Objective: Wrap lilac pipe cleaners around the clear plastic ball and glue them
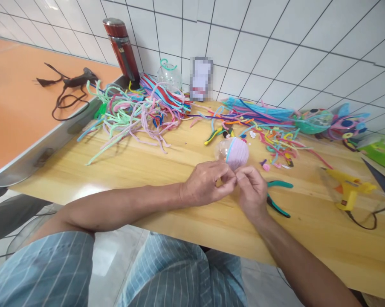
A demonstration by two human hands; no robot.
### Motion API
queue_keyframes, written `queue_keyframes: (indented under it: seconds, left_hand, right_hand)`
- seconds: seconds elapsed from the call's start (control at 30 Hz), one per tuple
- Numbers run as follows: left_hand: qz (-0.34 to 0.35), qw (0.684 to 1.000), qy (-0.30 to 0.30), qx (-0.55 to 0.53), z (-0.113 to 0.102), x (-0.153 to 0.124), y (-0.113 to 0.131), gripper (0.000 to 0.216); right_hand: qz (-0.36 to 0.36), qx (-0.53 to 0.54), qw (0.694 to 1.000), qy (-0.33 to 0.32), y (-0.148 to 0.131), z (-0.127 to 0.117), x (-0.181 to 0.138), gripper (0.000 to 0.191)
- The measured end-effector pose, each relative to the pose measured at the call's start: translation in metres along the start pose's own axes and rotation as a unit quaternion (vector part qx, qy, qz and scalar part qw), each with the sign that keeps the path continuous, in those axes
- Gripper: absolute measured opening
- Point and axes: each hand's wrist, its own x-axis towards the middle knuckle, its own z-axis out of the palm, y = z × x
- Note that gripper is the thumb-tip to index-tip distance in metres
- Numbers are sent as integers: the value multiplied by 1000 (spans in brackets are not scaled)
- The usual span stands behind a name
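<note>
On the wooden table, a clear plastic ball (238, 152) stands just beyond my hands, its right half wrapped in lilac pipe cleaner with a light blue band beside the bare part. My left hand (208, 183) is closed, thumb and forefinger pinched together. Against its fingertips, my right hand (251, 189) also makes a pinch. Whatever the fingertips hold is too small to make out. Pliers with teal handles (280, 184) lie right beside my right hand, their jaws hidden behind it.
Pipe cleaners (141, 108) are heaped at the left, with cut scraps (282, 143) at the right. Yellow-handled pliers (214, 135) lie behind the ball. A yellow glue gun (348, 187) with a cord rests at the right. A red thermos (122, 51) and a phone (201, 79) stand by the wall.
</note>
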Motion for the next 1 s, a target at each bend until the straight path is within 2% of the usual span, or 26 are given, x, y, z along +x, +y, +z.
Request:
queue_keyframes:
  seconds: [0.23, 0.53, 0.6, 0.67, 0.77, 0.87, 0.93, 1.0]
  left_hand:
    - [-34, 999, 2, -36, 1, -1, -1, 15]
    - [-76, 996, 17, -34, -2, 2, -17, 19]
    - [-64, 998, 20, -22, -2, 0, -19, 16]
    - [-29, 999, 36, 2, 0, -3, -23, 4]
    - [7, 995, 59, 79, 2, -6, -33, 39]
    - [-26, 990, 48, 129, 3, -8, -47, 64]
    - [-56, 990, 19, 130, 5, -9, -54, 76]
    - [-80, 989, -16, 120, 7, -12, -59, 83]
  right_hand:
    - [-5, -19, 1000, -9, -9, 4, 2, 31]
    - [5, 1, 1000, -11, -1, 3, 1, 32]
    - [-2, -3, 1000, -3, 0, 2, 1, 32]
    - [-20, -8, 1000, 22, 0, 0, 3, 32]
    - [-60, -14, 993, 105, 2, -7, 11, 23]
    - [-57, -33, 980, 188, 10, -19, 26, 24]
    - [-19, -56, 980, 191, 19, -25, 34, 32]
    - [18, -75, 984, 159, 28, -30, 40, 40]
